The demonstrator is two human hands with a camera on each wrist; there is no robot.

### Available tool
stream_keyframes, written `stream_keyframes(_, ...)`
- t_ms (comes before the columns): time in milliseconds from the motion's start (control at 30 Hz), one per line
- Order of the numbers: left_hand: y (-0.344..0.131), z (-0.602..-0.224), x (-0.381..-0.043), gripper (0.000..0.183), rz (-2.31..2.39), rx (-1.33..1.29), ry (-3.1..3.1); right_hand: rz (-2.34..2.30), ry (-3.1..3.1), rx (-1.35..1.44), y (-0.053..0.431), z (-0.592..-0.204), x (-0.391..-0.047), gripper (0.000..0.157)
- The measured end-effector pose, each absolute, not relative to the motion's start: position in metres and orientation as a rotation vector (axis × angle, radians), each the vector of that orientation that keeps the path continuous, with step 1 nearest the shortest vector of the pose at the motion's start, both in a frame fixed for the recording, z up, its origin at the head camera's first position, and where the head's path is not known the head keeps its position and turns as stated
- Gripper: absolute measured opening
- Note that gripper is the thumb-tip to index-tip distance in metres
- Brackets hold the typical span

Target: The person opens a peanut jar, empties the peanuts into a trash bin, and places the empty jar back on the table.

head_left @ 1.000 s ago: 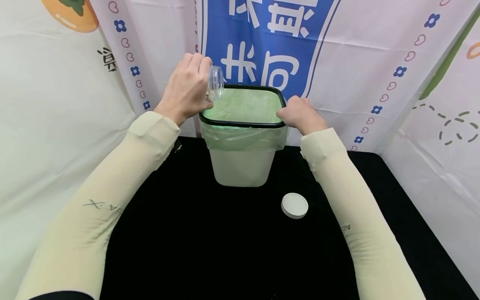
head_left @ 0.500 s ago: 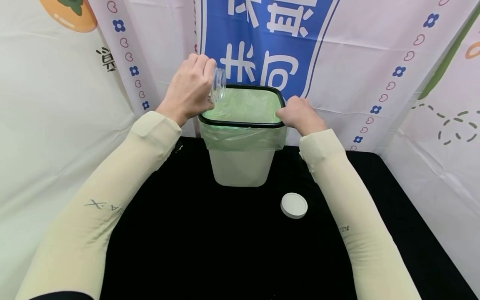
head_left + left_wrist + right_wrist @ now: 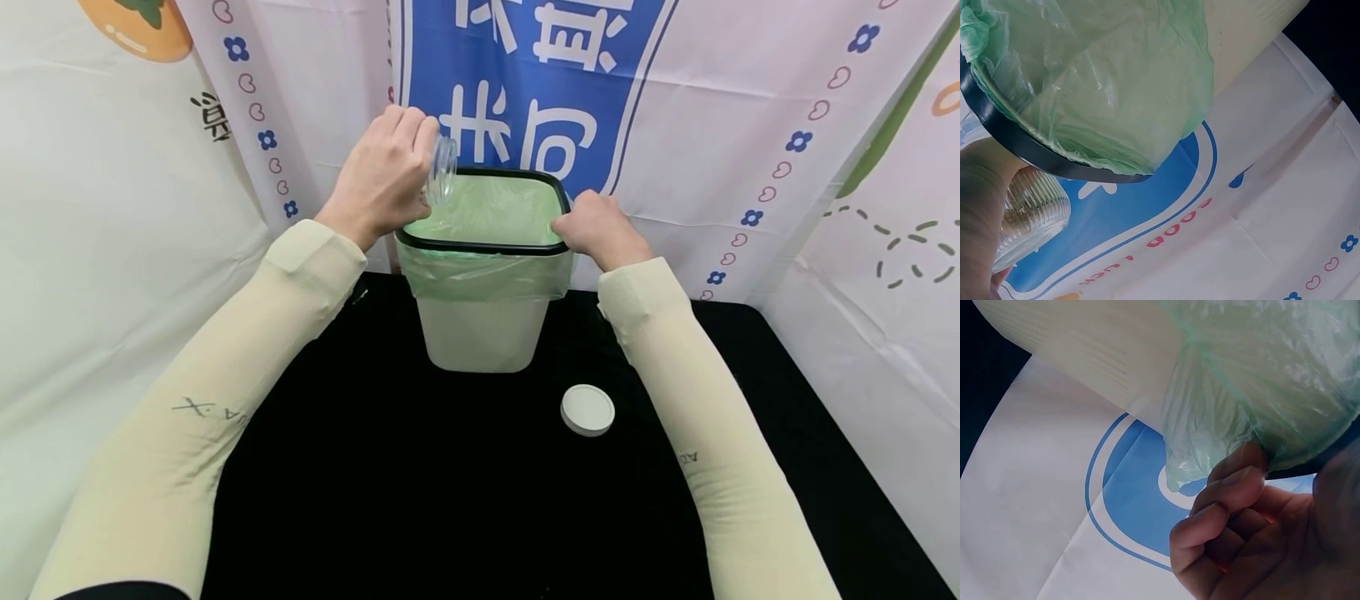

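A clear glass jar (image 3: 442, 171) lies tipped on its side in my left hand (image 3: 381, 175), over the left edge of a trash can (image 3: 482, 337). In the left wrist view, something brownish shows inside the ribbed jar (image 3: 1038, 203). Green film of a trash bag (image 3: 487, 279) lines the can and folds down over its black rim (image 3: 487, 248). My right hand (image 3: 603, 229) grips the rim's right side, with curled fingers (image 3: 1235, 487) against the bag in the right wrist view. What lies at the bottom of the can is hidden.
A white round lid (image 3: 588, 408) lies on the black tabletop (image 3: 450, 483), in front and to the right of the can. Printed cloth (image 3: 712, 108) hangs close behind the can and along both sides.
My left hand has shifted slightly to the right with the jar, further over the can. The right hand, can and lid look the same.
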State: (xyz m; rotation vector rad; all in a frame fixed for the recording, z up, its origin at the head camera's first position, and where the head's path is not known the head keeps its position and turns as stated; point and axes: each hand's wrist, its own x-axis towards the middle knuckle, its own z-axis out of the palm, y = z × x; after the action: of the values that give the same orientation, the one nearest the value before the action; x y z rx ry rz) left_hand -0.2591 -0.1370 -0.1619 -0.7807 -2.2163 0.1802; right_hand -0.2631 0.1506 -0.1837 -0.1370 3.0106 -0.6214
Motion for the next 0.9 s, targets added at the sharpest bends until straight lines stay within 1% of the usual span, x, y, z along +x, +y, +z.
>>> stream_keyframes(167, -0.1354, -0.1604, -0.2588, 0.058, 0.222, -0.795, -2.204, -0.616, 3.012, -0.133, 0.1511, -0.1836, -0.2634, 0.024)
stream_keyframes(667, -0.1316, -0.1588, -0.2584, 0.060, 0.302, -0.818, -2.202, -0.615, 3.005, -0.126, 0.1515, -0.1832, -0.2597, 0.021)
stream_keyframes(900, -0.1293, -0.1588, -0.2609, 0.051, 0.313, -0.839, -2.173, -0.613, 3.020, -0.118, 0.1509, -0.1837, -0.2609, 0.020)
